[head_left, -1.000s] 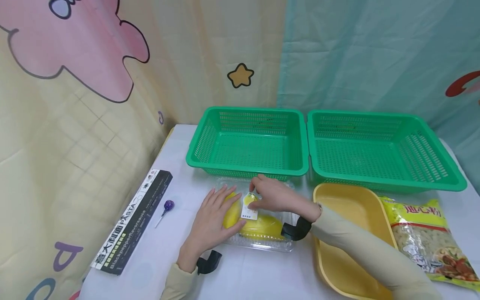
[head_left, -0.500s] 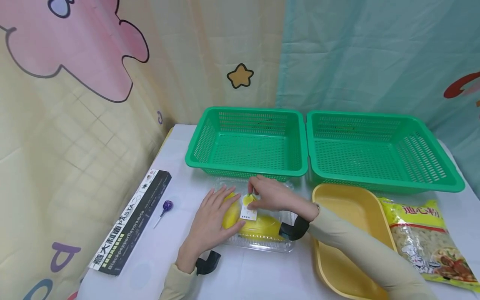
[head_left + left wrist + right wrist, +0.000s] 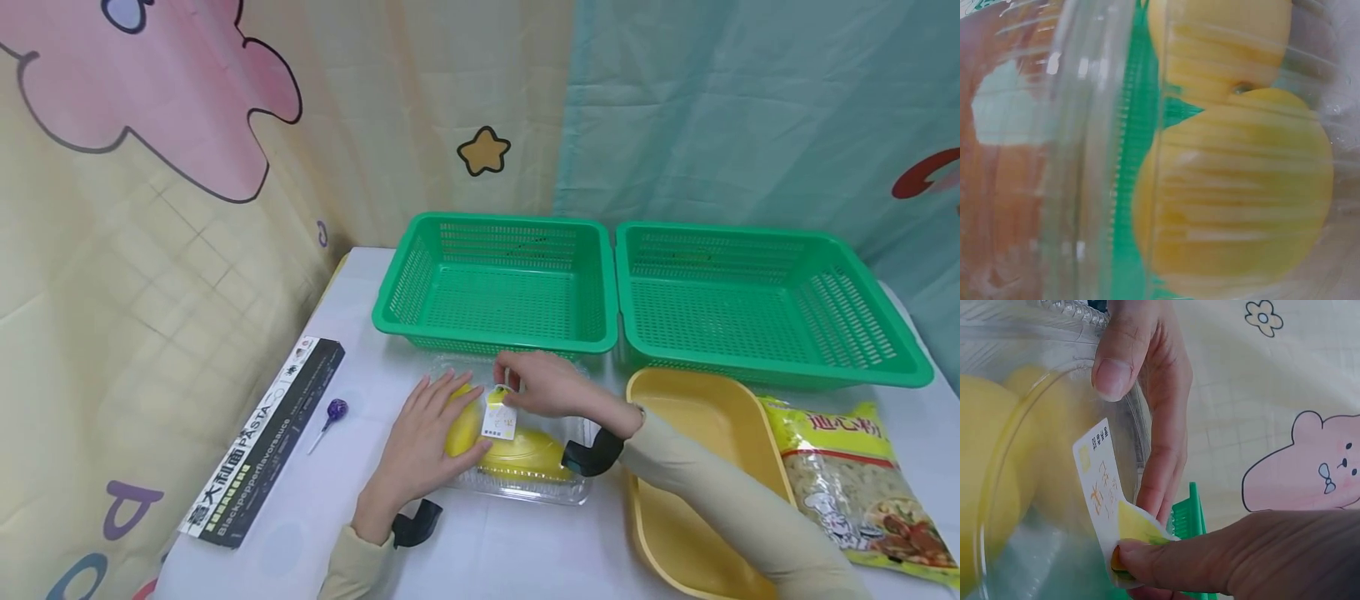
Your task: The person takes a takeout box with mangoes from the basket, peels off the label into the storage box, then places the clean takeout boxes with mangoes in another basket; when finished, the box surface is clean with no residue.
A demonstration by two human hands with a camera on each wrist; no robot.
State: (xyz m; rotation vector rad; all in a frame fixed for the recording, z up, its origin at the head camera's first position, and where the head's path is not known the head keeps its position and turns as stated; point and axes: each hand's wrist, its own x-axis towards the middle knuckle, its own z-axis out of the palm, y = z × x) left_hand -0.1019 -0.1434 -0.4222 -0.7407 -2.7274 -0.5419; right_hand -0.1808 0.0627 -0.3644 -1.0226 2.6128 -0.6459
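Observation:
A clear plastic clamshell box (image 3: 540, 493) lies in the middle of the white table, with yellow mango-like fruits (image 3: 528, 457) inside. On its lid is a white and yellow label (image 3: 498, 422). My left hand (image 3: 423, 437) rests on the lid's left side, fingers long and spread. From the right, my right hand (image 3: 543, 385) pinches the label's top end between thumb and fingers. In the right wrist view the label (image 3: 1100, 481) curls at that pinched end, and the left thumb (image 3: 1116, 365) is close by. The left wrist view shows fruit (image 3: 1235, 194) through the ribbed plastic.
Two green baskets (image 3: 495, 343) (image 3: 780, 371) stand side by side behind the box. A yellow tray (image 3: 693, 500) sits under the right forearm, with a pasta bag (image 3: 855, 483) beside it. At left lie a black pasta box (image 3: 266, 442) and a purple lollipop (image 3: 337, 410).
The right thumb has shifted from the label's middle up to its top end, leaving more of the label showing. The left hand and the clamshell box have stayed in place.

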